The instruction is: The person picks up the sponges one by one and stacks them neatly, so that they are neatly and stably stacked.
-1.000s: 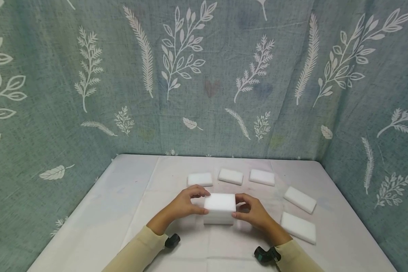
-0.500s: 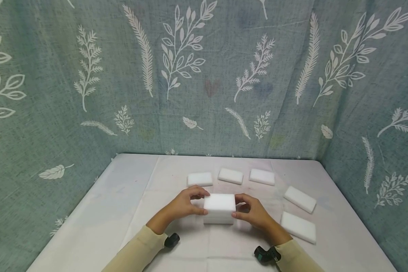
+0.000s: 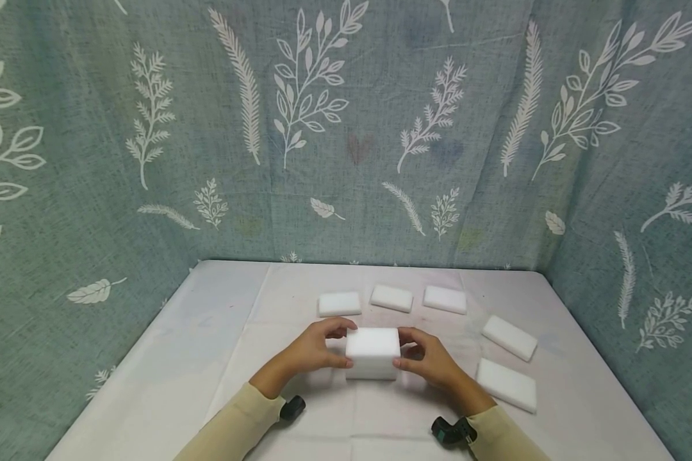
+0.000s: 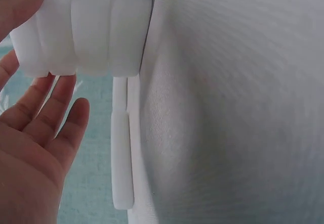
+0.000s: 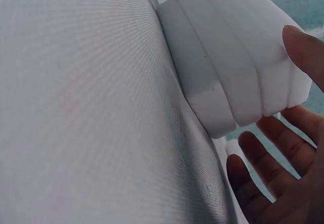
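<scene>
A stack of several white sponge blocks [image 3: 371, 346] stands upright on the table, its layers showing as separate slabs [image 4: 91, 29] in the left wrist view. At its left end my left hand [image 3: 310, 346] pinches the upper part, thumb on the near side and fingertips at the far corner. Opposite it, my right hand [image 3: 432, 360] pinches the right end in the same way. In the right wrist view the right thumb [image 5: 304, 52] lies against the upper slabs, while the lower fingers spread free below. The stack's far side is hidden in the head view.
Loose white sponges lie flat around the stack: a back-left one [image 3: 339, 304], a back-middle one [image 3: 391, 298], a back-right one [image 3: 444, 299], and two at right, the farther [image 3: 509, 338] and the nearer [image 3: 506, 385]. Patterned cloth [image 3: 346, 141] walls the white-covered table [image 3: 236, 346].
My left fingers have slid slightly down at the stack's left end. The right hand, the stack and the loose sponges stay where they were.
</scene>
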`<state>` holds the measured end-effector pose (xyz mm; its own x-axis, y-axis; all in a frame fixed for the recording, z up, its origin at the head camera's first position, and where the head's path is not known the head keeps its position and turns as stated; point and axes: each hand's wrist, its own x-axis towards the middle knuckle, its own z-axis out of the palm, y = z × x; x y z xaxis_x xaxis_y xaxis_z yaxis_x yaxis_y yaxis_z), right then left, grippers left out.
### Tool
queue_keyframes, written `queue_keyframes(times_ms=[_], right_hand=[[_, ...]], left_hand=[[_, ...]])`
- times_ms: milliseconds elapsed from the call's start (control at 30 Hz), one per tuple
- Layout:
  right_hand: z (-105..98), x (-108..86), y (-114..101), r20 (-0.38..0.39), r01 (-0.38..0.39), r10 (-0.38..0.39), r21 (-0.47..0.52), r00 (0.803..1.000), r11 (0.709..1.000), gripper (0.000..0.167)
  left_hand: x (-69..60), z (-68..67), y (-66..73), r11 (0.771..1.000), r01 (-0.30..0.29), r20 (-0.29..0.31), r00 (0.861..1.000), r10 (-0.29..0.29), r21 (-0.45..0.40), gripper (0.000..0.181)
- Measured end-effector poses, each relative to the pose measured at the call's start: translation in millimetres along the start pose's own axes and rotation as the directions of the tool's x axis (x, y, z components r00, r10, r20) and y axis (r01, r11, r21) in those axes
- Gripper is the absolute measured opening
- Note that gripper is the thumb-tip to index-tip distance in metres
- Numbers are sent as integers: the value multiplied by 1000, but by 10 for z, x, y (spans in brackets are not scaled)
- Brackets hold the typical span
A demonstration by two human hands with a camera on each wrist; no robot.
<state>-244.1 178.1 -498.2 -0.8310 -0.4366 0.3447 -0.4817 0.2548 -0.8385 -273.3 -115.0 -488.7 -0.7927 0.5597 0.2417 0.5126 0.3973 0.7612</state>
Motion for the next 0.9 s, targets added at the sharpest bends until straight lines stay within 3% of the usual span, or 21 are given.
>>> queue_keyframes(times_ms=[167, 400, 467, 700, 900], right_hand=[[26, 14, 251, -15, -7, 7, 2, 1000, 1000, 52], [19, 11, 310, -28, 10, -10, 3, 1000, 1000, 51], [23, 8, 291, -31, 7, -7, 4, 999, 1000, 50], [-13, -15, -78, 7, -35, 35, 27, 999, 999, 51], [-13, -12, -114, 5, -70, 70, 24, 998, 997, 59]], left_hand=[[-10, -6, -4, 1000, -13, 10, 1000, 13, 6, 62], [-12, -5, -21, 1000, -6, 16, 1000, 6, -2, 62], [-11, -5, -24, 1000, -3, 19, 1000, 3, -8, 62], [-14, -11, -5, 1000, 2, 23, 1000, -1, -19, 61], [-13, -16, 15, 1000, 9, 22, 1000, -9, -15, 62]])
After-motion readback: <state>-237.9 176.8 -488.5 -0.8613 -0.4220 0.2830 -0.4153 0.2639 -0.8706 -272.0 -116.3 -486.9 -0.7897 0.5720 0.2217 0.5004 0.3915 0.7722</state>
